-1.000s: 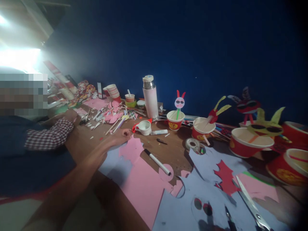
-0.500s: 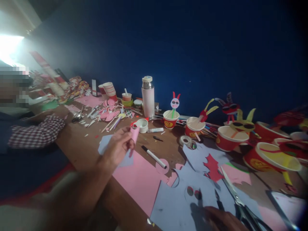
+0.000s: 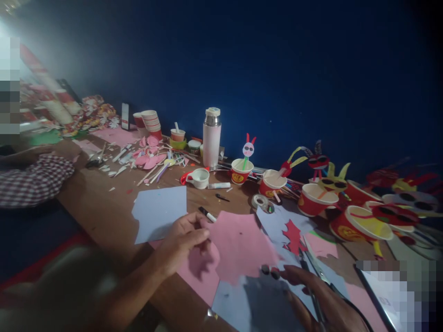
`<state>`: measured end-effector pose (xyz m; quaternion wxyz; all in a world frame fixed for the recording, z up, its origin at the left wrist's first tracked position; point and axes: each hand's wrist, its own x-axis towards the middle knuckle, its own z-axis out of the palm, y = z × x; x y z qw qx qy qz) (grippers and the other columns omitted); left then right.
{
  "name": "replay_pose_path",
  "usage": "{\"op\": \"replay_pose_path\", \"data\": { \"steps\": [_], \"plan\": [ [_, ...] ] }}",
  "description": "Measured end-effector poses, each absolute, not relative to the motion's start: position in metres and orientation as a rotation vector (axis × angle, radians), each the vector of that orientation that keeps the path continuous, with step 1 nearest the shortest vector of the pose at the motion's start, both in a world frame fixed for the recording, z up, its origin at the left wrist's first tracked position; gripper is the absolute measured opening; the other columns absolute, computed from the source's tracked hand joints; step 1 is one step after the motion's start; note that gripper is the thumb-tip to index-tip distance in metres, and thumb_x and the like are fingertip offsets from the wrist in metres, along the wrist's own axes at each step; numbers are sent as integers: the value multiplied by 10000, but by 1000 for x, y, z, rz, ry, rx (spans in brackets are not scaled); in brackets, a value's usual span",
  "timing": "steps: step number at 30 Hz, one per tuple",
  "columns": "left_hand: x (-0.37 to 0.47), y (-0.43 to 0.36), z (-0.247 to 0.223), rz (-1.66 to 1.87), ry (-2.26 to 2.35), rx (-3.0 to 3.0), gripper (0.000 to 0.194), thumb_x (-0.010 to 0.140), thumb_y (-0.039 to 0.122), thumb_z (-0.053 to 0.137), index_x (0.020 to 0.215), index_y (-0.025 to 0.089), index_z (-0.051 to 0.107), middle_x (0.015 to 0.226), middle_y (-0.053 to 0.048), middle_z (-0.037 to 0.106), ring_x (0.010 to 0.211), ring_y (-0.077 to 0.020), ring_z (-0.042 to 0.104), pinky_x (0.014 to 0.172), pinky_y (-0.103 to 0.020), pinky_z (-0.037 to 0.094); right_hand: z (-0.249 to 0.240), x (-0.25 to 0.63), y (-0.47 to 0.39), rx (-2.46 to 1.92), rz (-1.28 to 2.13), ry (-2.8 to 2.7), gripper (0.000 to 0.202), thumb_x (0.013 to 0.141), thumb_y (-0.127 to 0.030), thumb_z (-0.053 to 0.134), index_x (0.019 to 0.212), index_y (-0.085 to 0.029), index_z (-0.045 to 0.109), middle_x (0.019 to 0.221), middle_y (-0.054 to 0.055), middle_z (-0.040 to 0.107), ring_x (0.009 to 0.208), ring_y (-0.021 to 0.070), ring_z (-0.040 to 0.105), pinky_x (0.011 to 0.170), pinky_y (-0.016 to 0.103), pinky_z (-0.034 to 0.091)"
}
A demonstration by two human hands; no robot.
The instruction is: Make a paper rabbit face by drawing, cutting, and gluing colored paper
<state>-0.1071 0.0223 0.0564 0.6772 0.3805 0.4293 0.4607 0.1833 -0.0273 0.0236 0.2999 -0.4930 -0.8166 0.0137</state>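
Observation:
My left hand [image 3: 190,237] pinches the left edge of a pink paper piece [image 3: 240,242] with a jagged outline, held above the sheets. Its far edge is blurred. My right hand [image 3: 316,295] is low on the right, fingers apart, by two small dark ovals [image 3: 270,271] on the blue-grey paper [image 3: 231,299]. A black pen [image 3: 304,263] and scissors [image 3: 315,263] lie beside and partly behind this hand. Next to them is a red spiky cutout [image 3: 293,237]. A capped marker [image 3: 207,214] is partly covered by the pink piece.
Behind stand a white flask [image 3: 212,140], a white cup [image 3: 199,178], tape [image 3: 260,202] and red paper cups [image 3: 241,171] with paper figures. Scraps and stacked cups [image 3: 151,123] are at the back left. A person's checked sleeve [image 3: 51,180] shows at left; a phone-like device [image 3: 380,293] lies at right.
The pink piece in my left hand, earlier small and curled, now spreads out to the right. My left hand has moved right and down; my right hand has come further into view. The view has shifted slightly.

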Motion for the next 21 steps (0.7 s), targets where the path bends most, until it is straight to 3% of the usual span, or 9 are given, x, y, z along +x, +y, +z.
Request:
{"op": "replay_pose_path", "data": {
  "steps": [6, 11, 15, 21],
  "plan": [
    [-195, 43, 29, 977, 1570, 1390, 162, 705, 316, 625, 743, 166, 577, 673, 15, 593, 639, -137, 570, 589, -221, 432, 35, 160, -18, -1335, 244, -2188, 236, 870, -280, 466, 1090, -224, 532, 894, 76, 700, 781, 198, 689, 646, 270, 561],
    [-220, 36, 17, 890, 1567, 1470, 306, 768, 363, 564, 1004, 176, 617, 1055, -81, 634, 989, -243, 567, 816, -303, 451, 28, 156, -12, -1385, 239, -2286, 259, 849, -261, 496, 1106, -241, 521, 897, 62, 673, 758, 205, 673, 622, 327, 557],
    [-203, 7, 20, 797, 1476, 1569, 229, 800, 309, 514, 950, 177, 627, 1014, -82, 647, 984, -234, 573, 854, -307, 430, 28, 146, -5, -1366, 214, -2333, 254, 846, -252, 505, 1100, -257, 515, 901, 61, 656, 758, 211, 652, 641, 356, 535],
    [-175, -28, 25, 690, 1281, 1687, 182, 753, 237, 484, 871, 174, 607, 907, -66, 656, 858, -205, 587, 771, -270, 455, 36, 125, 6, -1258, 255, -2411, 246, 837, -188, 515, 1079, -229, 518, 877, 70, 647, 771, 231, 611, 649, 376, 480]
  ]
}}
